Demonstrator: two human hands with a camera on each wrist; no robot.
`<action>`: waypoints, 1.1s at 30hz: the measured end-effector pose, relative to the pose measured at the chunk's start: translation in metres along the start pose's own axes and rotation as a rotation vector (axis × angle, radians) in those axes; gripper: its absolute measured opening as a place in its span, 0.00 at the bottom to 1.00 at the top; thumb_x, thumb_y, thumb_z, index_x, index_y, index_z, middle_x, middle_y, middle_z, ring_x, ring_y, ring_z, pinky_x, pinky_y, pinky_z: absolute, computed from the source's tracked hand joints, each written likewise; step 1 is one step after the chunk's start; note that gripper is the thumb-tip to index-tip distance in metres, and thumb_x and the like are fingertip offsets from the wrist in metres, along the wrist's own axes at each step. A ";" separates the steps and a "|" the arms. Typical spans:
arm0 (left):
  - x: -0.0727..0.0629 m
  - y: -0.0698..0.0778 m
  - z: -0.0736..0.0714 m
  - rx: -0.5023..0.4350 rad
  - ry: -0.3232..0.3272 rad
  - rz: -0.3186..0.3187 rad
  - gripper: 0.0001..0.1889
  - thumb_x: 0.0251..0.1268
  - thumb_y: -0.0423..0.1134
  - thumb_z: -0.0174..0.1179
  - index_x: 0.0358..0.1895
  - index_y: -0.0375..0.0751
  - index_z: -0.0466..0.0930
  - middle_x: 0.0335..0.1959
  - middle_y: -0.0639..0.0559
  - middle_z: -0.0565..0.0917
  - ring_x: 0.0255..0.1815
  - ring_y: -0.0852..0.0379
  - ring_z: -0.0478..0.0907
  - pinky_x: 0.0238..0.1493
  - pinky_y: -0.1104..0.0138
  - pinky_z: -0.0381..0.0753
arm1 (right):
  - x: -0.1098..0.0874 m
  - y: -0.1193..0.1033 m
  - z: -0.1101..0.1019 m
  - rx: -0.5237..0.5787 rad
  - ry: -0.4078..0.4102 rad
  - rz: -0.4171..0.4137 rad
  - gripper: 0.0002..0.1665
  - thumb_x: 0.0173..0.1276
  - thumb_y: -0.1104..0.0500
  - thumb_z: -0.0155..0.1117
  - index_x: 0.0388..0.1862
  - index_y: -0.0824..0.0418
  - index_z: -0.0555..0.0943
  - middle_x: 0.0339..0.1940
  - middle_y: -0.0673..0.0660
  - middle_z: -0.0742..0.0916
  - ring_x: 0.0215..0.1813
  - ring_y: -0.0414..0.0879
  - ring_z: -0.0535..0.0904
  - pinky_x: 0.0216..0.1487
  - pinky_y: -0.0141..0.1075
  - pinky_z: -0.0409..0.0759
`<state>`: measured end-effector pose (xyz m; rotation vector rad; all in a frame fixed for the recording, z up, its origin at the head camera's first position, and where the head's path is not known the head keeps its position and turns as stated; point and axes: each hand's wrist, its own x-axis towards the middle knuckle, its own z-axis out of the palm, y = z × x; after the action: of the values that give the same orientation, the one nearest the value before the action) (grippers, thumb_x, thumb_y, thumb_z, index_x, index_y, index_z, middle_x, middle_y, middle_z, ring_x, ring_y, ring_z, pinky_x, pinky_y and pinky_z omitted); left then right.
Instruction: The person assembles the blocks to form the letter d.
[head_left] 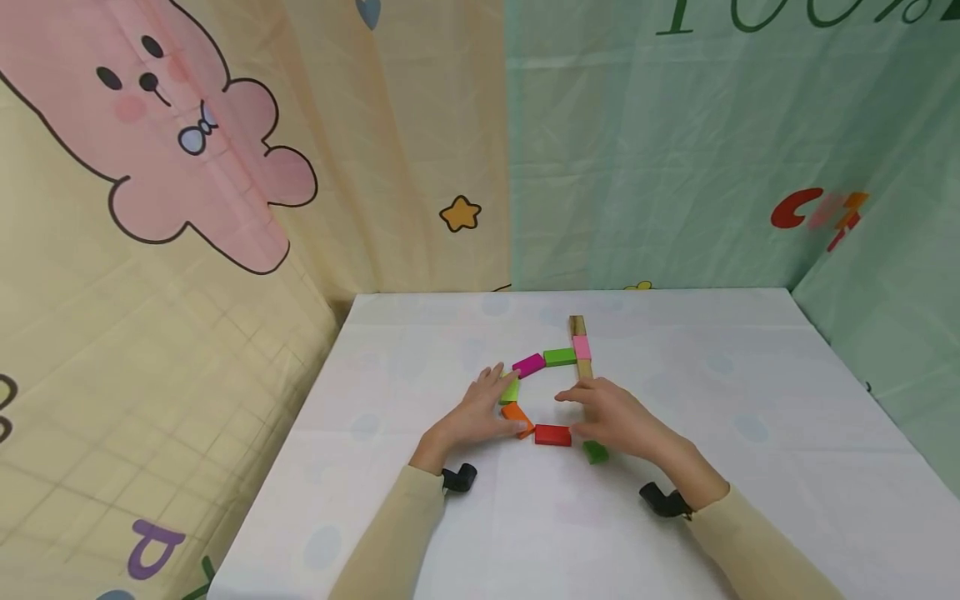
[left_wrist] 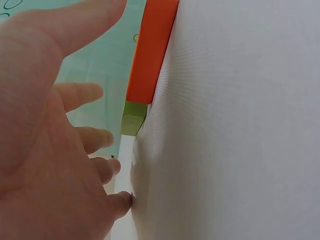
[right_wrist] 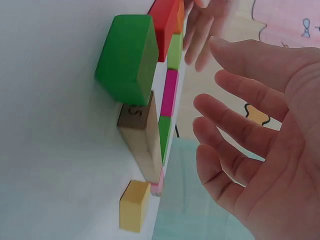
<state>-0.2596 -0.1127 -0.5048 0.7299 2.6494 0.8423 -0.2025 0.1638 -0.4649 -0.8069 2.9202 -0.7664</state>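
Observation:
Small coloured blocks lie in a bent chain on the white table. My left hand (head_left: 478, 411) has its fingers spread beside the chain's left side, thumb at the orange block (head_left: 516, 417) and fingertips by the lime block (head_left: 511, 390). In the left wrist view the palm holds nothing. Over the chain's right side is my right hand (head_left: 621, 422), fingers loosely bent with nothing in them. It partly hides a dark green block (right_wrist: 127, 60) and a wooden block (right_wrist: 142, 135). The red block (head_left: 552, 435) lies between the two hands.
Farther back are a magenta block (head_left: 528, 365), a lighter green block (head_left: 560, 357), a pink block (head_left: 581, 347) and a wooden piece (head_left: 577, 325). A yellow block (right_wrist: 134, 206) shows in the right wrist view. Printed curtains (head_left: 637, 167) hang behind the table (head_left: 420, 350).

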 end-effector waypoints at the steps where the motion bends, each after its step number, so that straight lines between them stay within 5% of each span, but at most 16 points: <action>1: 0.000 0.001 0.000 0.001 0.001 0.002 0.52 0.58 0.66 0.66 0.82 0.59 0.49 0.84 0.52 0.41 0.82 0.47 0.33 0.77 0.45 0.42 | -0.002 0.002 -0.001 -0.001 0.004 0.007 0.27 0.61 0.57 0.77 0.60 0.53 0.84 0.51 0.53 0.84 0.51 0.49 0.77 0.46 0.41 0.80; 8: -0.002 0.005 0.000 0.016 0.011 0.026 0.51 0.61 0.64 0.66 0.82 0.57 0.48 0.84 0.49 0.41 0.82 0.46 0.33 0.78 0.47 0.37 | -0.020 0.013 -0.004 -0.002 0.046 0.016 0.25 0.61 0.57 0.77 0.58 0.53 0.85 0.51 0.52 0.84 0.52 0.48 0.78 0.50 0.47 0.81; 33: -0.002 0.010 0.002 0.041 0.007 0.058 0.49 0.63 0.63 0.64 0.82 0.57 0.48 0.83 0.48 0.41 0.82 0.48 0.30 0.76 0.42 0.33 | -0.042 0.010 0.010 -0.047 -0.012 0.032 0.20 0.53 0.58 0.82 0.46 0.53 0.89 0.35 0.45 0.78 0.35 0.41 0.72 0.33 0.31 0.74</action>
<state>-0.2532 -0.1058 -0.5006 0.8190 2.6710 0.8093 -0.1691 0.1872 -0.4825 -0.7631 2.9434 -0.6913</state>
